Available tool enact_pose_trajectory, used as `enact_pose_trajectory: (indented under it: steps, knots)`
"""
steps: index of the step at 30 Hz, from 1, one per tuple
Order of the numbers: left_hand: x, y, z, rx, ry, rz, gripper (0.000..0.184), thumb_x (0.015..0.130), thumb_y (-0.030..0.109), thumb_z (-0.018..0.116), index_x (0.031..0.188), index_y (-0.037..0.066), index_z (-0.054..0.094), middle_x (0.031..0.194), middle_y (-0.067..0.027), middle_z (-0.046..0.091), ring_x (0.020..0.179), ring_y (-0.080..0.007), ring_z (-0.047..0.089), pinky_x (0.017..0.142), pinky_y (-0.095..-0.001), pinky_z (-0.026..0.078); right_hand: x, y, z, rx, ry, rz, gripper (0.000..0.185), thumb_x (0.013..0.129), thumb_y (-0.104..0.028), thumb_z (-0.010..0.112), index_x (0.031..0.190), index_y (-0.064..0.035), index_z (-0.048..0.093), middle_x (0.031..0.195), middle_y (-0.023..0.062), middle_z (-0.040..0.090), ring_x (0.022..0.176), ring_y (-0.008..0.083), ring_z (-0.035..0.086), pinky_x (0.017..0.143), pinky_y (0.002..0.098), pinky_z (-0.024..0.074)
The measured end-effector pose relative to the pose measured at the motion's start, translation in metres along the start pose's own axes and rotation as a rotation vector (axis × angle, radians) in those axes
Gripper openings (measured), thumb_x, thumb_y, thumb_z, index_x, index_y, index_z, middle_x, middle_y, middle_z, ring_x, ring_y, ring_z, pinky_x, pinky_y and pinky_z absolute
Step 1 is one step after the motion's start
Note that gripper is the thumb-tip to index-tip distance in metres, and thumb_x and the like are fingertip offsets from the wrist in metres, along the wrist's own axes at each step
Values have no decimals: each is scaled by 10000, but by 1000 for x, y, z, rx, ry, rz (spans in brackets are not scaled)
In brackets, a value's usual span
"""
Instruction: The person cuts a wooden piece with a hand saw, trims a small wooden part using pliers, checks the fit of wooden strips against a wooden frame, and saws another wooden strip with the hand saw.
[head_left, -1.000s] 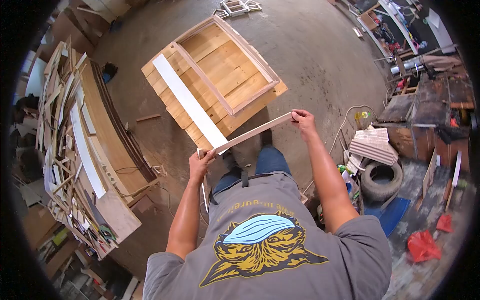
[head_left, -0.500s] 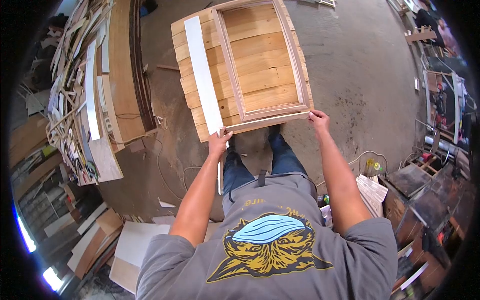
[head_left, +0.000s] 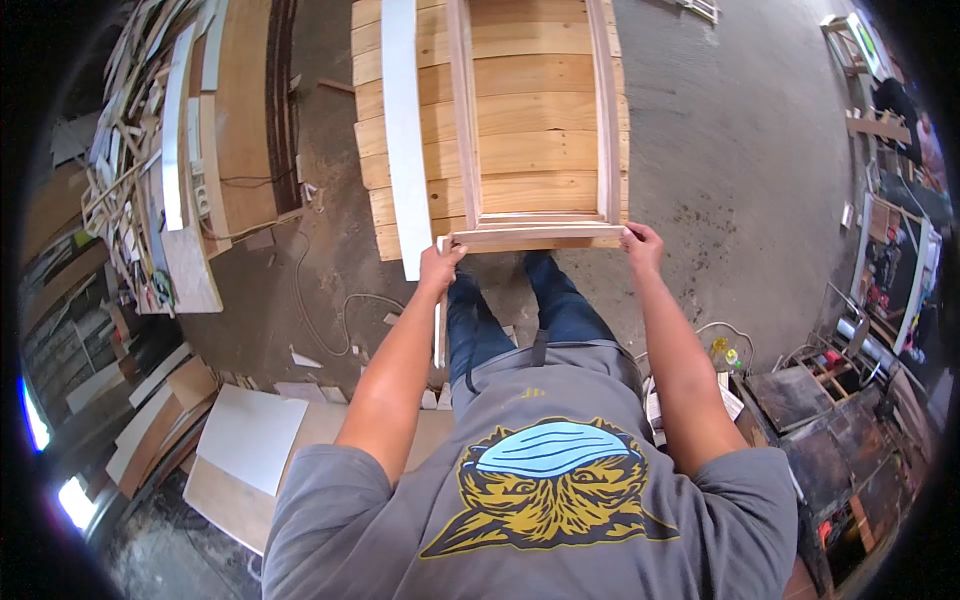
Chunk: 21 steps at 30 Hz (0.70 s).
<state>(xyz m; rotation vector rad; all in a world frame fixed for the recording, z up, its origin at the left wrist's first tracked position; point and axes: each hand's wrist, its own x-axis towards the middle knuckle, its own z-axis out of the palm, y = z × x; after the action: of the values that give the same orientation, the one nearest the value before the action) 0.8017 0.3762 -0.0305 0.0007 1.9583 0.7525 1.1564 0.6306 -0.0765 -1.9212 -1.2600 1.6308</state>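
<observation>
A narrow wooden strip point(head_left: 540, 236) spans between my two hands, along the near end of a rectangular wooden frame point(head_left: 466, 120). My left hand point(head_left: 440, 266) is closed around its left end and also grips a second thin strip point(head_left: 440, 335) that hangs down toward my leg. The right end is pinched between the thumb and fingers of my right hand point(head_left: 642, 247). Whether the spanning strip touches the frame, I cannot tell. Beneath the frame is a plank-topped table point(head_left: 540, 115). A long white board point(head_left: 405, 140) lies on the planks left of the frame, its near end overhanging.
On the left, a big pile of wood strips point(head_left: 125, 150) lies beside a wide brown board point(head_left: 250, 120). A cable point(head_left: 345, 310) runs over the floor near my left leg. White and brown panels point(head_left: 250, 435) lie behind on the left. Dark boxes point(head_left: 820, 430) stand at the right.
The view has turned, and the table now appears straighter and higher up. The strip between my hands has gone from slanted to nearly level. Both hands keep their grip.
</observation>
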Motion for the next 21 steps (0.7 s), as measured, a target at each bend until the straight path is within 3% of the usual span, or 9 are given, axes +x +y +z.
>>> enact_pose_trajectory:
  steps: [1,5,6,9,12,15,18,21]
  knots:
    - [1,1,1,15,-34,-12,577,852,231,788,1362,21,619,1023,-73,721,516,-100,504,440,-276,401,2,0,-3,5,-8,8,223,936,-58,693,1148,11,706,968,87,721,815,160,690,721,297,591]
    - [6,2,7,90,-17,16,570,843,222,803,1354,35,633,952,-58,709,526,-109,511,448,-295,408,1,-9,-7,-2,-32,9,242,939,-66,694,1168,12,701,978,87,717,818,157,682,709,287,585]
    - [-10,17,10,-7,14,50,368,842,191,804,1143,5,704,680,-34,601,514,-126,518,456,-310,411,5,-5,-9,-3,-39,1,243,939,-66,693,1168,14,700,982,88,716,820,155,681,709,285,584]
    - [-7,14,15,-17,20,74,379,837,195,810,1151,11,704,662,-22,579,493,-119,498,437,-307,392,9,0,-12,-1,-50,-7,248,939,-64,694,1172,20,695,992,90,712,822,149,675,707,278,580]
    - [-17,26,15,19,-24,-7,414,837,191,808,1193,12,699,765,-58,667,606,-150,595,555,-313,481,8,-4,-16,3,-51,-3,261,934,-57,698,1180,28,687,999,94,709,821,145,671,702,278,578]
    - [-11,19,20,65,-12,29,457,840,182,804,1246,10,684,948,-90,737,809,-181,671,759,-316,525,16,9,-23,4,-53,-18,276,927,-48,701,1189,35,680,1002,98,707,822,147,671,707,287,580]
    - [-11,20,22,61,-14,20,484,842,176,801,1282,21,673,1105,-100,744,980,-191,675,915,-310,491,18,14,-27,-15,-58,-27,285,924,-43,702,1197,35,677,1009,100,706,829,152,672,718,295,582]
    - [-4,9,23,72,-9,116,562,847,265,809,1338,45,647,747,-46,629,515,-129,525,467,-313,420,18,14,-29,-87,-56,-35,287,924,-47,699,1203,19,681,1021,94,706,848,153,673,733,298,581]
